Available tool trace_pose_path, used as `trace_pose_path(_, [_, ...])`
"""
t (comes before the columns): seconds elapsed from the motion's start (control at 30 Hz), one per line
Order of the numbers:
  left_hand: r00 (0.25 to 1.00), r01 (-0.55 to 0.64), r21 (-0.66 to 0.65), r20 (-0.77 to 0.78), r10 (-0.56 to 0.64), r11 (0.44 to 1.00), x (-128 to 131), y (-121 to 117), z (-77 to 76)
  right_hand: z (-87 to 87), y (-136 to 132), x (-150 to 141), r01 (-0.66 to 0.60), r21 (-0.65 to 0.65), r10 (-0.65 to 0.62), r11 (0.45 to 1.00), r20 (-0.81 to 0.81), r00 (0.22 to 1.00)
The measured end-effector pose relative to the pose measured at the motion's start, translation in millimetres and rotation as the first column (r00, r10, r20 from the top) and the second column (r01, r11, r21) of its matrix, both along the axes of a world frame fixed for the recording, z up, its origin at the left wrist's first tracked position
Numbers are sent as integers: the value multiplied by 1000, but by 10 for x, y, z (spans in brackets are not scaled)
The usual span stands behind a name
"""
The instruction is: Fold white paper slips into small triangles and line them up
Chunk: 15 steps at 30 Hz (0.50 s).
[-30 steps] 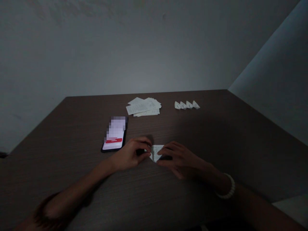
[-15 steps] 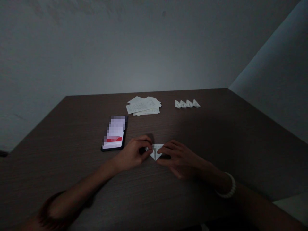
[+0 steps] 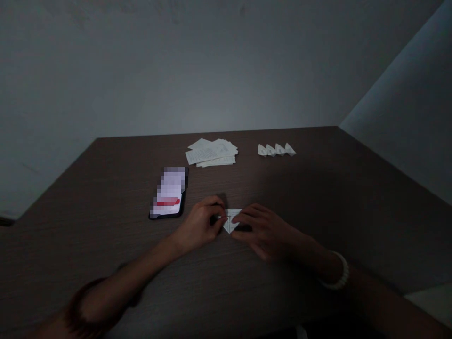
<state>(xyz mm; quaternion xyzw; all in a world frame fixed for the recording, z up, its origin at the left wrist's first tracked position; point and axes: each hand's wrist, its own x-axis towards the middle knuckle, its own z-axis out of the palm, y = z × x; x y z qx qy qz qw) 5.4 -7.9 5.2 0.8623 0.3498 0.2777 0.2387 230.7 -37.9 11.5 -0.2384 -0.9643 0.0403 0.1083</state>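
A small folded piece of white paper (image 3: 230, 226) with printed lines lies on the table between my hands, its lower end narrowing to a point. My left hand (image 3: 203, 221) pinches its left side between thumb and fingers. From the other side, my right hand (image 3: 263, 228) has its fingers curled onto the paper's right part, with the thumb near the lower point. Fingers cover both side corners of the sheet.
A lit smartphone (image 3: 170, 193) lies left of my hands. Farther back is a loose stack of printed paper sheets (image 3: 213, 153). Several small folded paper shapes (image 3: 276, 150) stand in a row to its right. The brown table (image 3: 106, 188) meets a grey wall behind.
The flaps of the folded paper lie flatter, with the gap between them smaller. Both hands keep nearly the same place; the whole view has shifted slightly.
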Motion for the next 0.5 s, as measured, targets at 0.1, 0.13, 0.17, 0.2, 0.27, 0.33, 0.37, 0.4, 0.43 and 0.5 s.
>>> trace_pose_path(0.1, [1000, -5, 5, 17, 5, 1000, 10, 2, 1, 5, -2, -2, 5, -5, -5, 1000, -2, 1000])
trace_pose_path(0.13, [1000, -8, 5, 20, 8, 1000, 11, 3, 0, 4, -2, -2, 9, -6, -9, 1000, 0, 1000])
trace_pose_path(0.17, [1000, -12, 2, 22, 12, 1000, 12, 3, -1, 1, -2, -2, 12, -7, -12, 1000, 4, 1000])
trace_pose_path(0.2, [1000, -14, 0, 25, 14, 1000, 13, 4, -2, -2, -1, -1, 14, -9, -14, 1000, 6, 1000])
trace_pose_path(0.27, [999, -21, -8, 28, 21, 1000, 12, 2, -4, -9, 0, 2, 15, -13, -15, 1000, 6, 1000])
trace_pose_path(0.33, [999, -33, -13, 32, 33, 999, 11, -1, -8, -11, -1, 6, 14, -17, -14, 1000, -2, 1000])
trace_pose_path(0.37, [999, -36, -14, 36, 37, 999, 10, -2, -11, -10, -3, 8, 14, -18, -14, 1000, -8, 1000])
trace_pose_path(0.4, [999, -38, -16, 37, 39, 999, 9, -3, -15, -8, -5, 9, 14, -21, -14, 1000, -14, 1000])
trace_pose_path(0.43, [999, -36, -18, 36, 37, 999, 8, -4, -20, -5, -7, 9, 13, -23, -14, 1000, -18, 1000])
trace_pose_path(0.5, [999, -29, -19, 35, 30, 999, 7, -5, -29, -1, -12, 9, 17, -24, -18, 1000, -20, 1000])
